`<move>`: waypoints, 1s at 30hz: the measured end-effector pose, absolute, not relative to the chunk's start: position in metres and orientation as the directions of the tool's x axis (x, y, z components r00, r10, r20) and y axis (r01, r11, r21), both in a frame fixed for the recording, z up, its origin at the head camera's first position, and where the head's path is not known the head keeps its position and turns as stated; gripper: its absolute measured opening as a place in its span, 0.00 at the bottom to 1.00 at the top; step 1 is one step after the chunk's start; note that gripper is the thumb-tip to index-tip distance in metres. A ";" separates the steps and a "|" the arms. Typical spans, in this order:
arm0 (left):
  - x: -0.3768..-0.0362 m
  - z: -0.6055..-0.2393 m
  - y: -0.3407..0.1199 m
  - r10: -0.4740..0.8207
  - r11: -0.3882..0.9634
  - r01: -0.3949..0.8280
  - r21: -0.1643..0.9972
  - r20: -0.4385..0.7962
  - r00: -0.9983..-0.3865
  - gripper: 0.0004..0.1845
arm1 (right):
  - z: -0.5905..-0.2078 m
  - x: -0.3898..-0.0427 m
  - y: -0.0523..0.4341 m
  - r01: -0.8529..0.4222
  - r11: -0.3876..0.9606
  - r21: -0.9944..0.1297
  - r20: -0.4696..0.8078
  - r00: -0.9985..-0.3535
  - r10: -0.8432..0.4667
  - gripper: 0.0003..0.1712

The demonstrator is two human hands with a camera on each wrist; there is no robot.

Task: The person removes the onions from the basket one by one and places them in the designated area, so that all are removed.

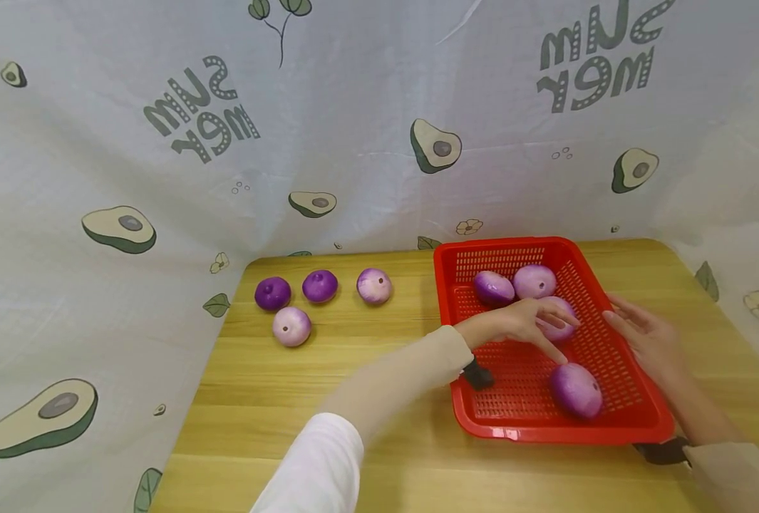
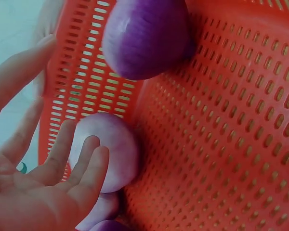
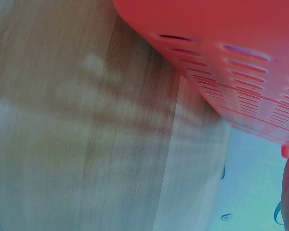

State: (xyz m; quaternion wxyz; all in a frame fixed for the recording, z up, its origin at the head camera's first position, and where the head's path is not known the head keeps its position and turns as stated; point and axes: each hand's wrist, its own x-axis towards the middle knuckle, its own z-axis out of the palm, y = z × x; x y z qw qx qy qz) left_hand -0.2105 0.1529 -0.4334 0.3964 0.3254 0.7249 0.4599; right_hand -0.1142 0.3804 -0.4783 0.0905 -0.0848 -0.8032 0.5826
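Note:
A red plastic basket with slotted walls stands on the right part of the table. My left hand reaches into it, fingers spread and holding nothing. Its thumb tip is right at a purple onion near the front, and its fingers overlap a paler onion by the side wall. Two more onions lie behind, a darker one and a light one. At the basket's right rim, my right hand holds the edge from outside; most of it is out of the right wrist view.
On the table's left part lie two dark purple onions and two paler onions. The wooden table runs under everything, and an avocado-print cloth hangs behind its back edge.

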 end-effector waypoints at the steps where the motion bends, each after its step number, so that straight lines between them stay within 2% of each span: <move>1: -0.210 -0.435 0.155 0.831 0.381 0.111 0.918 -0.287 -0.477 0.31 | -0.478 -0.114 0.380 0.031 0.304 -0.952 0.045 -0.970 0.240 0.26; 4: -0.208 -0.441 0.160 0.824 0.420 0.125 0.899 -0.320 -0.467 0.33 | -0.478 -0.114 0.380 0.039 0.317 -0.948 0.042 -0.969 0.244 0.27; 11: -0.204 -0.449 0.168 0.842 0.447 0.132 0.885 -0.366 -0.395 0.36 | -0.479 -0.114 0.381 0.038 0.367 -0.929 0.056 -0.969 0.241 0.27; 24: -0.195 -0.456 0.179 0.849 0.512 0.302 0.804 -0.420 -0.320 0.38 | -0.478 -0.115 0.383 0.055 0.395 -0.917 0.047 -0.969 0.243 0.27; 30: -0.193 -0.457 0.180 0.863 0.502 0.314 0.806 -0.442 -0.245 0.39 | -0.477 -0.114 0.382 0.049 0.421 -0.906 0.063 -0.967 0.247 0.27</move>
